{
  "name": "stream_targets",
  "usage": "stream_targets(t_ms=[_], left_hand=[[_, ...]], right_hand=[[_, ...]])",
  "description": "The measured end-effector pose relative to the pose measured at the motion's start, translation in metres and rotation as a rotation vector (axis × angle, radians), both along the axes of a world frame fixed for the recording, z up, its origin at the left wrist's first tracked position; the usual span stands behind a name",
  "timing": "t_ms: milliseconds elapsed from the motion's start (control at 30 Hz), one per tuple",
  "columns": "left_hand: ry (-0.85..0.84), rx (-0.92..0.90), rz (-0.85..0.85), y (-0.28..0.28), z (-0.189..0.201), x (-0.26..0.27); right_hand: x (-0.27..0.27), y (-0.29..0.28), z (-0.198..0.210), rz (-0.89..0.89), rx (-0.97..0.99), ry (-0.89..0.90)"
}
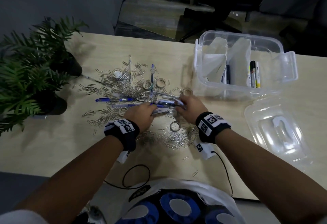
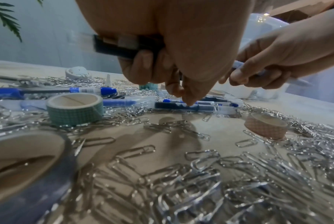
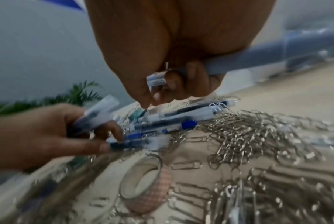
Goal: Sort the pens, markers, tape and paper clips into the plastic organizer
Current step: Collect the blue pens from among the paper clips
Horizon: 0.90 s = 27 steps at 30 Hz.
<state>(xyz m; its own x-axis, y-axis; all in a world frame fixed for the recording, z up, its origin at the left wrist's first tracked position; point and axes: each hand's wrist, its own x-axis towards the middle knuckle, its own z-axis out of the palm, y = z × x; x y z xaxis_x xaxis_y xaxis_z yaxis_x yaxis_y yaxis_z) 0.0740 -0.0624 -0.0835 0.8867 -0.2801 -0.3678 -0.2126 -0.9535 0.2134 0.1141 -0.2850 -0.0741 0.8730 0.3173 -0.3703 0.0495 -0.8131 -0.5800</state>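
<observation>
Blue and clear pens (image 1: 113, 99) lie scattered among silver paper clips (image 1: 169, 140) and several tape rolls (image 1: 174, 126) at the table's middle. My left hand (image 1: 150, 109) grips a bundle of pens (image 2: 116, 45) in its fist while its fingertips (image 2: 189, 103) touch pens lying on the table (image 2: 196, 106). My right hand (image 1: 180, 103), just to the right, grips pens (image 3: 229, 63) too. The clear plastic organizer (image 1: 212, 82) stands open at the back right, with markers (image 1: 254, 75) in one compartment. A green tape roll (image 2: 75, 109) and a pink one (image 3: 147, 186) sit close by.
The organizer's clear lid (image 1: 276, 131) lies at the right, near the front. Two potted ferns (image 1: 35, 75) stand at the left edge. A black cable (image 1: 136, 176) loops on the table near my body. A chair (image 1: 159, 17) stands beyond the table.
</observation>
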Motion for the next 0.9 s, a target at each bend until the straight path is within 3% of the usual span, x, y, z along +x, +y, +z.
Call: stream_targets(t_ms=[167,400,700,833,900], left_hand=[[0.029,0.076,-0.01,-0.004,-0.004,0.004],[0.044,0.128,0.015,0.0,-0.005,0.002],[0.072,-0.098,0.162,0.02,0.019,-0.006],[0.183,-0.339,0.301,0.037,0.024,-0.012],[0.152,-0.308,0.256,0.04,0.032,-0.013]], right_hand=[[0.002,0.018,-0.003,0.193,-0.249,-0.108],[0.002,0.027,-0.006,0.213,-0.418,-0.11],[-0.001,0.019,0.002,0.145,-0.329,-0.12],[-0.006,0.011,0.005,0.104,-0.282,-0.131],[-0.008,0.008,0.007,0.076,-0.262,-0.131]])
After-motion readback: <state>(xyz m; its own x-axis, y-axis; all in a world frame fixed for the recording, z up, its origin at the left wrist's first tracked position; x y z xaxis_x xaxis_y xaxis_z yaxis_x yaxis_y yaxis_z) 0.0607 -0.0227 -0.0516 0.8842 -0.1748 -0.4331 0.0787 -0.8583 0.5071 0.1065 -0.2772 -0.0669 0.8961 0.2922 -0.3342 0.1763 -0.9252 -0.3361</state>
